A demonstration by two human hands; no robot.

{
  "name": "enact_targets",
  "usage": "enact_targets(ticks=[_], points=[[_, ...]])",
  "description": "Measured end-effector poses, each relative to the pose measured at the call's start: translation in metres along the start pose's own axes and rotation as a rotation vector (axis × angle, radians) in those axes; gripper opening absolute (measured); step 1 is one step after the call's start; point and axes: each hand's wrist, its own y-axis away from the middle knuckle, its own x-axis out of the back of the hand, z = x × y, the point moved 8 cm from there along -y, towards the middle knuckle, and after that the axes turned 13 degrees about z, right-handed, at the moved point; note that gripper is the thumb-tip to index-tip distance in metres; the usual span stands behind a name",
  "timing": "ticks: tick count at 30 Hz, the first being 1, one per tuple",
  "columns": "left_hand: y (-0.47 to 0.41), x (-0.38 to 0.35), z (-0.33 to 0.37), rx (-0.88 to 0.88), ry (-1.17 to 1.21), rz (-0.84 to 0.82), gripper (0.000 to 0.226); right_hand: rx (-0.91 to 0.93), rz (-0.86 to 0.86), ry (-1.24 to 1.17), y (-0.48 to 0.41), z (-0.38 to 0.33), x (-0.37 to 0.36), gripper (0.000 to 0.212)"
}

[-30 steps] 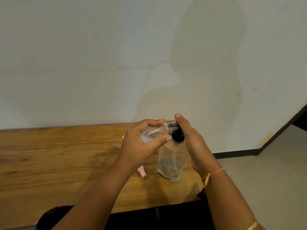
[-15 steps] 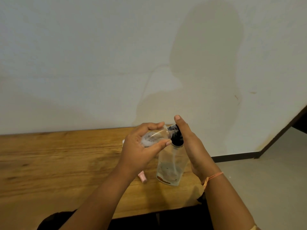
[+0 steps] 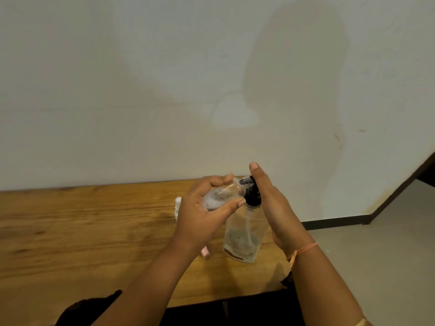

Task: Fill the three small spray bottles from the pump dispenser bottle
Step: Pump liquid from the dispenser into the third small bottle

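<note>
The small spray bottle (image 3: 220,195) is a clear plastic cylinder with rounded shoulders. It is held off the desk, tipped nearly on its side, with pale, foamy liquid pooled along its lower wall. Its open neck points right and meets the spout of the black pump head (image 3: 253,195). That head caps the pump dispenser bottle (image 3: 244,234), a clear, flat-sided bottle that widens towards its base. A thin dip tube shows through its wall, with a little liquid and a brownish band at the bottom. It stands upright on the desk (image 3: 82,231), near the front right corner.

The left hand (image 3: 200,215) grips the small bottle. The thumb runs along its near side and the fingers curl over the top, with the wrist bent up from the forearm. The right hand (image 3: 275,208) is flat, its fingers straight and together, and its palm side lies against the pump head with the fingertips pointing up past it. An orange thread bracelet (image 3: 303,249) circles that wrist.

A small pink piece (image 3: 205,252) lies on the desk under the left wrist, and a white rounded object (image 3: 177,205) shows just behind the left hand; both are too hidden to identify. The desk is varnished wood with dark, streaky grain. Behind it is a matt white wall (image 3: 141,90) with faint stains, and to the right a grey floor (image 3: 376,255).
</note>
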Motion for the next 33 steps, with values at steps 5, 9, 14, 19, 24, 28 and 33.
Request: enact_targets(ticks=[5, 9, 14, 19, 24, 28, 33], points=[[0.0, 0.0, -0.001, -0.009, 0.028, 0.002, 0.037, 0.0, 0.003, -0.005, -0.002, 0.0, 0.0, 0.042], [0.002, 0.0, -0.009, 0.006, 0.045, 0.01, 0.033, 0.007, -0.009, -0.012, -0.001, -0.002, 0.001, 0.035], [0.005, 0.0, -0.007, -0.035, 0.028, 0.018, 0.035, 0.02, 0.003, 0.006, -0.001, -0.003, 0.001, 0.04], [0.002, 0.001, -0.001, -0.078, 0.042, 0.037, 0.035, -0.015, -0.013, 0.009, 0.001, 0.001, -0.002, 0.056], [0.003, 0.001, -0.003, -0.067, 0.054, 0.042, 0.038, -0.032, -0.014, -0.025, 0.0, 0.0, 0.001, 0.042], [0.008, 0.0, -0.011, -0.056, 0.032, 0.049, 0.035, -0.03, -0.032, -0.005, -0.002, 0.001, -0.001, 0.029], [0.007, 0.001, -0.011, -0.057, 0.031, 0.062, 0.036, -0.017, -0.022, -0.006, -0.001, 0.001, 0.0, 0.034]])
